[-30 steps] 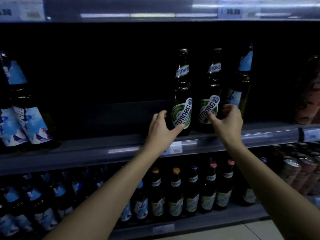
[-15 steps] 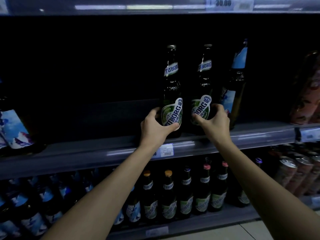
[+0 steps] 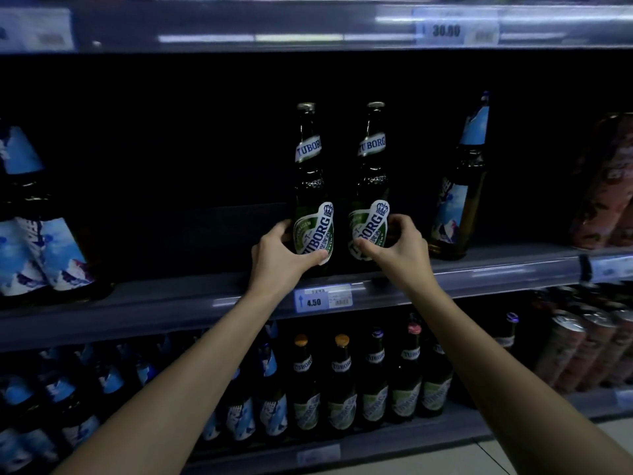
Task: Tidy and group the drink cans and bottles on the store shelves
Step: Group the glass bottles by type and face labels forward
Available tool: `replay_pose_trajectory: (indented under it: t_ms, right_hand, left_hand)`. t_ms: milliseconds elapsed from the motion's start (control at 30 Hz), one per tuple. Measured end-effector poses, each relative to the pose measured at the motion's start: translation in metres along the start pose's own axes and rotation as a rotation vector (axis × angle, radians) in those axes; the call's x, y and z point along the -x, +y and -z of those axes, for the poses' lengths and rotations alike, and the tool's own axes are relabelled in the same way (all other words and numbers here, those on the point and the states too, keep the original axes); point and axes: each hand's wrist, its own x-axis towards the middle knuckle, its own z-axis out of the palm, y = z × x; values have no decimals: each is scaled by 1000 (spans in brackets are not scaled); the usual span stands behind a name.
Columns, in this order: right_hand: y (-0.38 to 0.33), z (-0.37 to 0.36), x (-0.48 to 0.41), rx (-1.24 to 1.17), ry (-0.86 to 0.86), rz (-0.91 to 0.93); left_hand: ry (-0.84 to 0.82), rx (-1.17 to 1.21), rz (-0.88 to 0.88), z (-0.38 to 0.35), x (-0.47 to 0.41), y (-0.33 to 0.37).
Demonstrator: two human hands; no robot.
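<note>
Left Tuborg bottle (image 3: 310, 200) gripped by left hand (image 3: 277, 257), right Tuborg bottle (image 3: 371, 200) clasped by right hand (image 3: 399, 250), both upright (middle shelf (image 3: 496, 269)).

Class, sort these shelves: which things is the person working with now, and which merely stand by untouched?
In hand: left hand gripping the left Tuborg bottle; right hand gripping the right Tuborg bottle.
Standing by: blue-label bottle beside them; 4.50 price tag; small bottles on the shelf below; cans at lower right.

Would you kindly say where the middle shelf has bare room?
The widest bare stretch lies between the leftmost bottles and the left hand. A narrow gap separates the right hand from the blue bottle. The lower shelf is packed.
</note>
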Motion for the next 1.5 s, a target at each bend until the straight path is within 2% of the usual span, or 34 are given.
replay_pose_trajectory:
  t_ms: [433, 533, 600, 700, 800, 867, 1167, 1500]
  right_hand:
    - [-6, -17, 5, -23, -50, -1]
    - [-5, -13, 8, -26, -74, 19]
    - [2, -6, 7, -36, 34, 52]
    - [18, 13, -2, 84, 375, 84]
    - [32, 33, -13, 232, 588, -49]
    - [40, 43, -21, 228, 620, -116]
    - [49, 40, -43, 226, 611, -199]
    - [55, 34, -44, 289, 662, -187]
  left_hand:
    - [-68, 1, -38, 3, 8, 5]
    - [-106, -91, -43, 6, 12, -1]
    - [-150, -244, 0, 11, 14, -8]
    - [-167, -490, -71, 23, 23, -19]
    - [-154, -643, -174, 31, 38, -26]
    - [-151, -688, -201, 31, 45, -29]
    - [-93, -759, -264, 28, 49, -26]
    - [-114, -849, -231, 25, 45, -17]
